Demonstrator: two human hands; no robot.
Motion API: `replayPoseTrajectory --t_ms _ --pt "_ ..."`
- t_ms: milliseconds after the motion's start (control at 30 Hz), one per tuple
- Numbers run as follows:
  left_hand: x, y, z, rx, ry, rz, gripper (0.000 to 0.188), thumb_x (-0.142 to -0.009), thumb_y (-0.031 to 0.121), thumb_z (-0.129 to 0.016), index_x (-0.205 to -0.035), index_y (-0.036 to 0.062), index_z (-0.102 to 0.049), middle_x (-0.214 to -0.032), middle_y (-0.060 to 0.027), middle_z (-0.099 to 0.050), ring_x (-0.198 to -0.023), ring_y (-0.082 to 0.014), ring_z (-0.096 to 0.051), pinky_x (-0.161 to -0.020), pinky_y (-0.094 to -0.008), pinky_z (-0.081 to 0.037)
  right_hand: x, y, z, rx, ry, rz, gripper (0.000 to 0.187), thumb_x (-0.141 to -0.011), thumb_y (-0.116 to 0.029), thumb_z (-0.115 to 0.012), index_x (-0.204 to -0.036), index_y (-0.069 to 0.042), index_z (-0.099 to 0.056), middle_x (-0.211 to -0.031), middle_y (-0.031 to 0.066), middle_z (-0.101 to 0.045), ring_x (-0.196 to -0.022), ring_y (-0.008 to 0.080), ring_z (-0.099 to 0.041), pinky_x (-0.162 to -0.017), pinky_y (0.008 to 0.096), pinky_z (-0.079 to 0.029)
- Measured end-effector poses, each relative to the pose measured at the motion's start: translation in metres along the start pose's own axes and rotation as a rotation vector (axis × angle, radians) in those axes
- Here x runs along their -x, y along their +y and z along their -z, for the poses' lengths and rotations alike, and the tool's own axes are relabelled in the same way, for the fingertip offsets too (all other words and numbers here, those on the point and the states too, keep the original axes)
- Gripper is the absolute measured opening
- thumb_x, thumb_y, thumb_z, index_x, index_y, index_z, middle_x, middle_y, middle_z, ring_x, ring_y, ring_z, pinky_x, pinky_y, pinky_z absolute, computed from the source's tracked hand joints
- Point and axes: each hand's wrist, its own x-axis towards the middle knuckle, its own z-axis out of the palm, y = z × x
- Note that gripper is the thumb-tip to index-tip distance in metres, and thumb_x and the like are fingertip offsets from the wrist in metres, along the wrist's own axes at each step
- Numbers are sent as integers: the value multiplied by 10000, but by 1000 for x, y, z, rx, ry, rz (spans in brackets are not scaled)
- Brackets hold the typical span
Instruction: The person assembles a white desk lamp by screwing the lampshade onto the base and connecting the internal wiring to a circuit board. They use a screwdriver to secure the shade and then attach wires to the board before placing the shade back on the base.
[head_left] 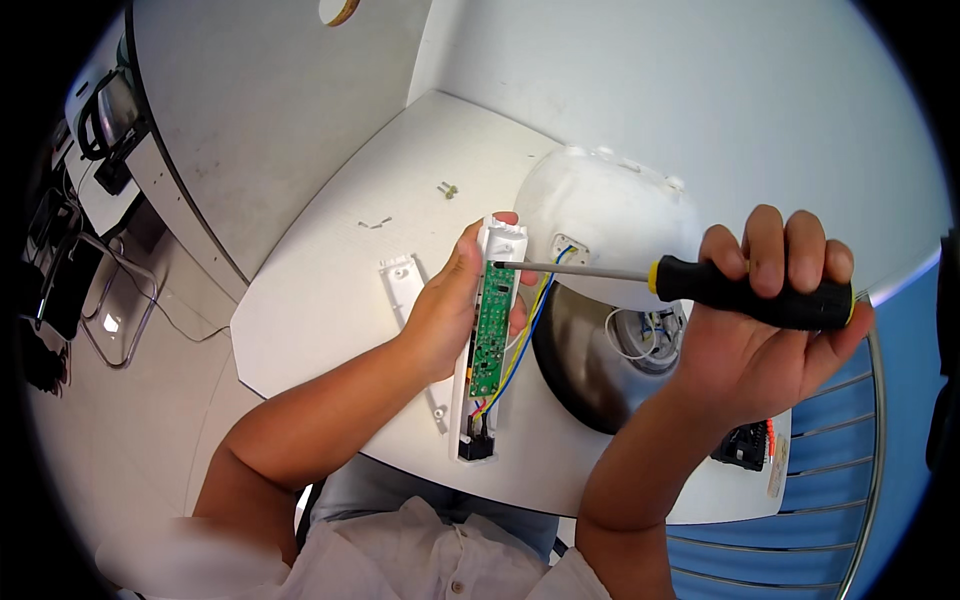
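My left hand is closed around a long white plastic housing, its lower end near the table's front edge. Inside the housing lies a green circuit board, with blue, yellow and red wires and a black block at the near end. A screwdriver with a black and yellow handle is gripped in my right hand. Its shaft runs leftward, and the tip meets the board's upper end. Blue and yellow wires lead from the housing to a small white connector plate.
A white cover strip lies left of the housing. Small screws and metal pins rest farther back on the white table. A round metallic base and whitish translucent dome stand to the right. A black case sits at the right edge.
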Motion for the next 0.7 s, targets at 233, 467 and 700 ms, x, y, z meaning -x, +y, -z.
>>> replayPoseTrajectory --t_ms 233,467,700 --pt "0 -5 3 -37 -55 78 691 -915 663 -307 -1416 186 -318 -1012 -85 -558 -664 -157 -577 -556 -277 -478 -6 2 16 -93 -354 -30 334 -978 -471 -400 -957 -141 -449 -707 43 -536 -531 145 -492 -499 287 -419" --pt "2 -2 -2 4 -119 88 756 -878 725 -269 -1414 193 -312 -1019 -78 -563 -673 -157 -584 -560 -282 -482 -8 3 15 -10 -143 94 447 -824 -474 -690 -953 -80 -523 -895 49 -475 -667 122 -513 -484 202 -443" --pt "2 -3 1 77 -80 125 713 -894 704 -268 -1404 211 -331 -1026 -77 -568 -688 -173 -592 -575 -289 -490 -3 11 26 -46 -11 90 602 -882 -560 -535 -1253 -88 -493 -1043 92 -517 -905 230 -516 -823 426 -506"
